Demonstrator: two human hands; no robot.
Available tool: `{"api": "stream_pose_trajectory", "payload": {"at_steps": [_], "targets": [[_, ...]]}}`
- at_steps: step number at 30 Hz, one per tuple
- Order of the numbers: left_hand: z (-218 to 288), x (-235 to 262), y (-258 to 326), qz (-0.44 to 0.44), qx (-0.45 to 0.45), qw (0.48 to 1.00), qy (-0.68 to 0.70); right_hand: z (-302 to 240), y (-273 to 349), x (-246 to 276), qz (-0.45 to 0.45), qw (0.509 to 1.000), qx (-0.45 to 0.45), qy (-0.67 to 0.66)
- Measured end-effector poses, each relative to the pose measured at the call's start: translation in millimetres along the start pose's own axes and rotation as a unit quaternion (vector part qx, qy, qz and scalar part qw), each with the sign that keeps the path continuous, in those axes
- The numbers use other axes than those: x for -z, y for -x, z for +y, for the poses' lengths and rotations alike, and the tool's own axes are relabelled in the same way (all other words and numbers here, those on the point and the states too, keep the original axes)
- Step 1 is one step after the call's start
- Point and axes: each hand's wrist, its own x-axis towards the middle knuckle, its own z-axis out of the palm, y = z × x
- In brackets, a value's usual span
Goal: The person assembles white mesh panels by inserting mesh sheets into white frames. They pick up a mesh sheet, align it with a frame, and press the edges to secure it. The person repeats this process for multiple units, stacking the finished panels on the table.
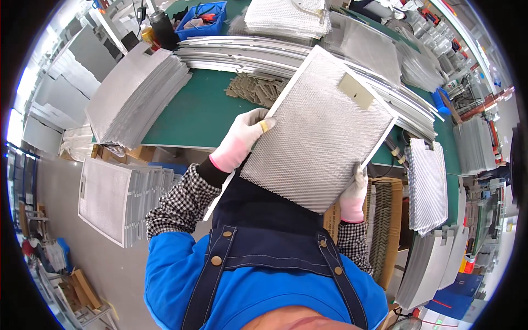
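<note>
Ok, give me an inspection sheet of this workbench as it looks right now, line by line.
Surface: green bench top, largely covered, bare patch in the middle.
Job's things: square metal mesh filter panel with a white frame and a beige tab, held tilted above the bench edge.
Clutter: stacks of mesh panels, long metal frame strips, a pile of small tan pieces, a blue bin, a dark bottle.
Grips: gloved left hand holds the panel's left edge; gloved right hand holds its lower right edge.
Cables: nothing seen.
Surroundings: more panel stacks standing at the left, cardboard boxes at the right.
</note>
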Motion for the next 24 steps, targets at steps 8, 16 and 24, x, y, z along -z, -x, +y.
{"api": "stream_pose_trajectory", "payload": {"at_steps": [8, 16, 24], "targets": [[47, -21, -2, -0.099, -0.035, 0.994, -0.019, -32, 4, -19, 0.006, 0.977, -0.025, -0.212], [111, -4, -14, -0.096, -0.146, 0.907, -0.384, -8, 1, -58, 0.082, 0.957, 0.059, -0.273], [109, 48, -9, -0.211, 0.084, 0.847, -0.480, -5, 81, -23, -0.465, 0.834, -0.185, 0.232]]}}
